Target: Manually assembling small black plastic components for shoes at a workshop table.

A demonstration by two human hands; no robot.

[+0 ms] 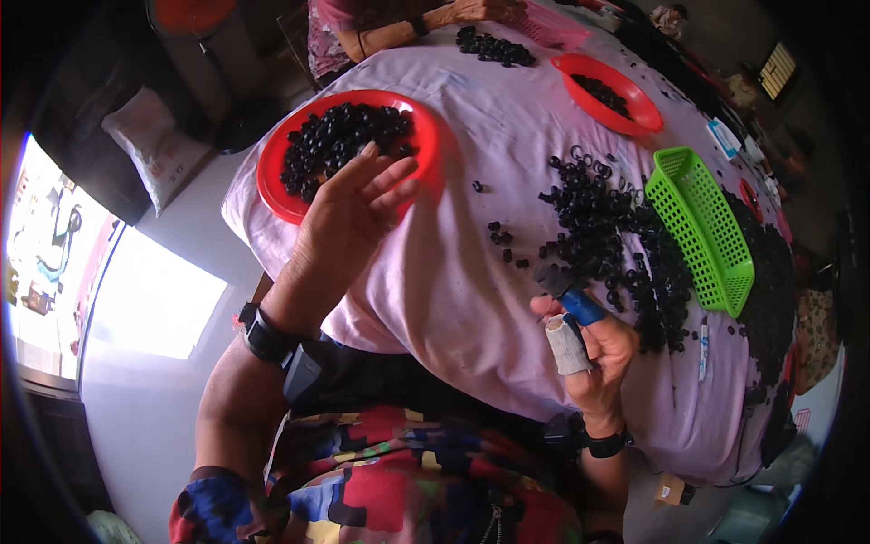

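My left hand [349, 213] reaches over the near rim of a red plastic basin [269, 186], palm turned up and fingers stretched apart. Many small black pieces [340, 136], rubber-like and ring-shaped, are heaped in that basin. Lower on the right, my right hand [605, 354] is closed, with a blue wrap [582, 307] on one finger and a pale grey wrap [567, 344] on another. A small black piece [551, 279] shows at its fingertips, too dark to make out exactly. Beyond this hand spreads a loose pile of black rings and pieces [589, 204].
A green perforated basket [702, 231] stands tilted right of the pile, with a pen [703, 352] near it. Farther back are another red basin [648, 116] and a black heap [494, 47]. Another person's arm [390, 38] reaches over a pink basket [548, 25]. A pink cloth [480, 263] covers the table.
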